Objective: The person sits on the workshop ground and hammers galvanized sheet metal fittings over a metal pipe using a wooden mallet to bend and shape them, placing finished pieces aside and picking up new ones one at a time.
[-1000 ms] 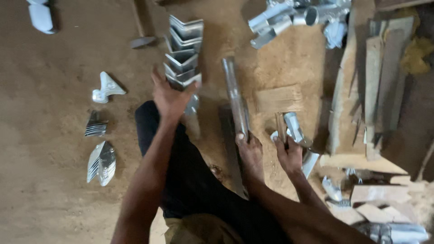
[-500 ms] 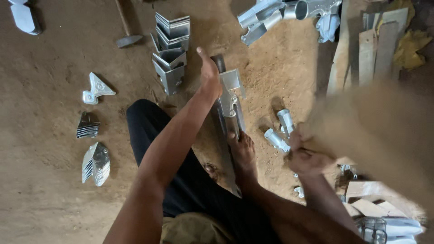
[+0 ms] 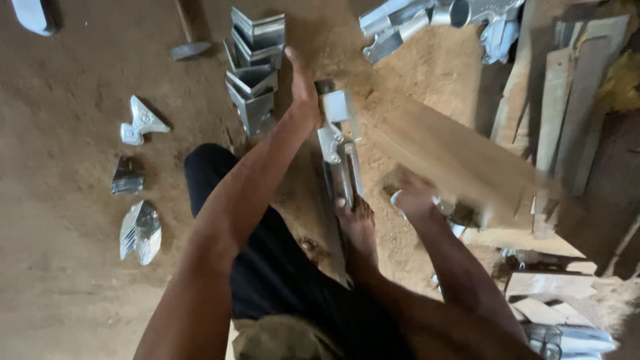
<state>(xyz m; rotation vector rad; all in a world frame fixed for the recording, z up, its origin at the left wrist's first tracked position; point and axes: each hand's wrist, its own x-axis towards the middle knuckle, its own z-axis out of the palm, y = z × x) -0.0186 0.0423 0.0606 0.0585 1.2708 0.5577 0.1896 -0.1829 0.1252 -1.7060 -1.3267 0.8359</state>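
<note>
A: Sitting on the sandy floor [image 3: 60, 133], the person presses the left hand [image 3: 305, 100] against the upper end of a long metal strip assembly [image 3: 341, 157] lying just past a bare foot [image 3: 357, 227]. Its fingers lie flat on it, not curled round anything.

B: And the right hand [image 3: 413, 193]?

A: Blurred; it seems closed on a pale wooden board [image 3: 460, 167], though I cannot tell how tightly.

B: How would the metal handle?

A: Stiff, thin, bright galvanised sheet, probably light, with sharp folded edges. Best held by the flat faces.

B: Around it?

A: A stack of V-folded brackets [image 3: 255, 67] at far left, a hammer [image 3: 187, 37] beyond, leaf-shaped cut pieces [image 3: 140, 230] near left, wooden planks [image 3: 567, 93] right.
</note>
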